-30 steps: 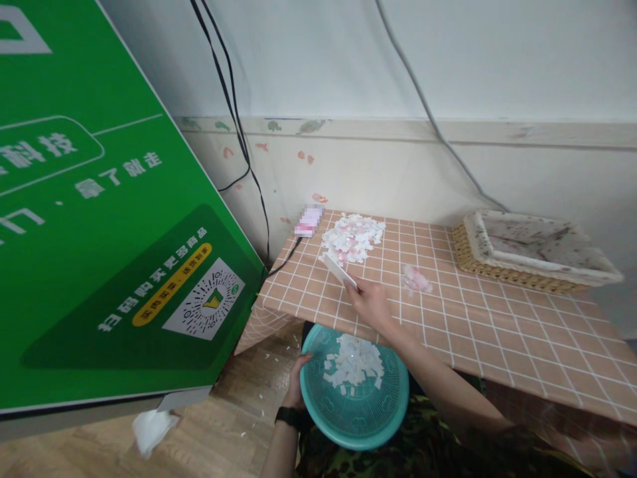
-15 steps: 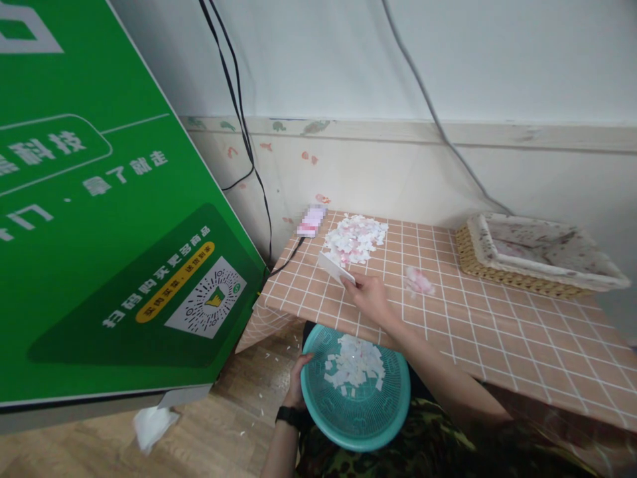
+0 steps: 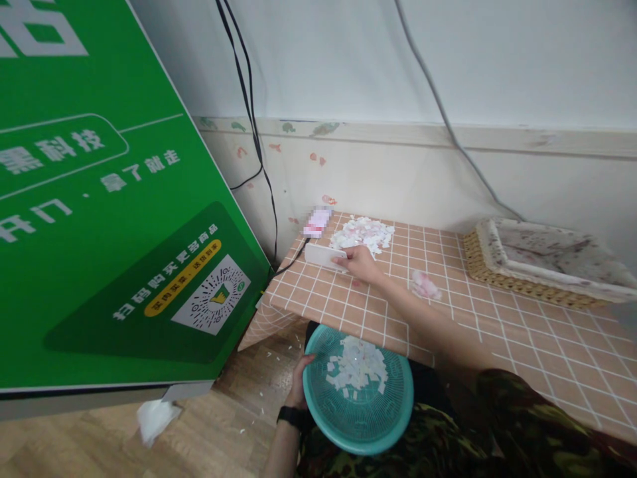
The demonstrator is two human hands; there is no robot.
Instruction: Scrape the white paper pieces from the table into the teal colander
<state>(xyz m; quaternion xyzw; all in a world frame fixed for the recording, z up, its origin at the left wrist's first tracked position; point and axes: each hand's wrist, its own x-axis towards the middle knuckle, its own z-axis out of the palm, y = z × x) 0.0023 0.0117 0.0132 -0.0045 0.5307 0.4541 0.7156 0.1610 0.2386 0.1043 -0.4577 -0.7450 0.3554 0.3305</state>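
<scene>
My right hand (image 3: 361, 263) is closed on one end of a flat white card-like piece (image 3: 321, 256), held on its edge over the table. Just behind it lies a heap of torn white paper scraps (image 3: 368, 232), some tinted pink. Below the table's front edge, my left hand (image 3: 299, 380) grips the left rim of a teal plastic basket (image 3: 365, 425). More white paper scraps (image 3: 359, 366) lie inside that basket. A small pinkish-white clump (image 3: 425, 284) rests on the cloth right of my right hand.
A checked brown tablecloth (image 3: 398, 312) covers the table. At right stands a cloth-lined wicker basket (image 3: 542, 272). A blurred pinkish object (image 3: 317, 221) with a black cable is near the wall. A green panel (image 3: 149, 199) fills the left; a white bag (image 3: 156, 419) lies on the floor.
My right hand has moved back toward the heap with the white piece, which now lies more sideways. The view has shifted slightly. My left hand still holds the teal basket.
</scene>
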